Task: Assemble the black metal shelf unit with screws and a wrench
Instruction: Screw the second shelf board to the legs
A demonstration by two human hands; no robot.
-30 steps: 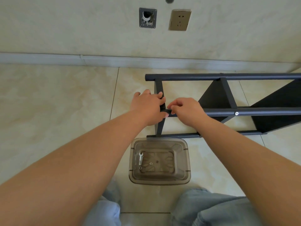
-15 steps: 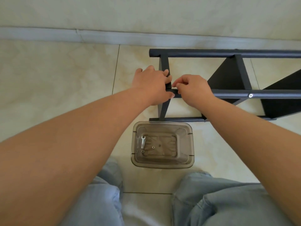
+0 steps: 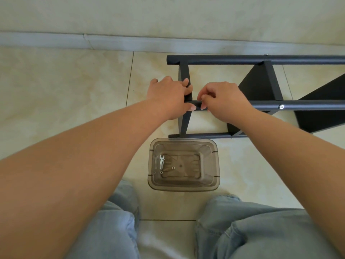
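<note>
While both hands clench the shelf frame: pale marbled floor tiles, grey skirting.

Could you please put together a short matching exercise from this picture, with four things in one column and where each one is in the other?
Things:
1. wrench
2. left hand
3. right hand
4. silver screw head

Places:
A. pinching at the end of the middle tube
B. lying in the clear plastic bin
C. holding the flat upright bar
D. set in the middle tube, to the right

Pairs: 1-B, 2-C, 3-A, 4-D
</note>
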